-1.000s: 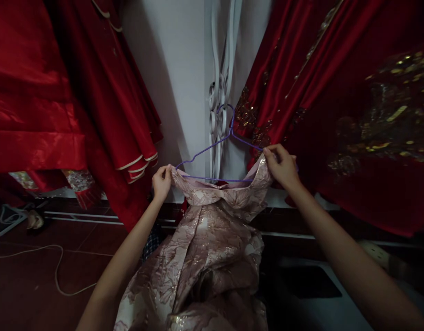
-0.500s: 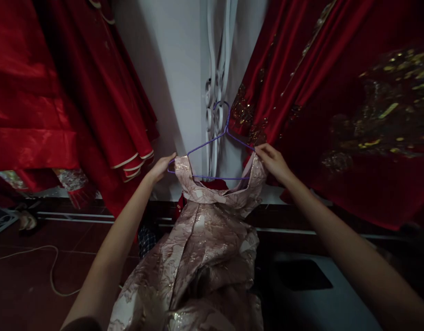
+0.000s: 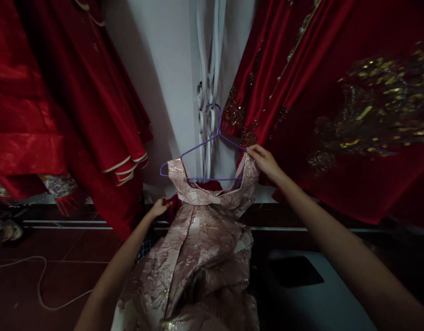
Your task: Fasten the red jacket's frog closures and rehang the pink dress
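A pink-and-gold brocade dress (image 3: 201, 239) hangs by its wide shoulder straps on a purple wire hanger (image 3: 200, 146). My right hand (image 3: 265, 162) is closed at the right end of the hanger, its fingers pinching the top of the right strap. Lower on the left, my left hand (image 3: 160, 208) is off the hanger, fingers stretched toward the dress's side near a dark red cloth (image 3: 173, 207). Nothing shows in that hand. The hanger's left end sticks out past the left strap. Folds bunch up in the skirt below.
Red garments (image 3: 111, 115) with pale piping hang at left, and a red gown (image 3: 336, 115) with gold sequins at right. White scrolled metalwork (image 3: 208, 69) stands against the wall. A pale box-like object (image 3: 322, 294) sits lower right. A cable (image 3: 42, 280) crosses the floor at left.
My left hand has let go of the hanger's left end and moved down beside the dress. My right hand keeps its hold on the strap. The view has shifted slightly.
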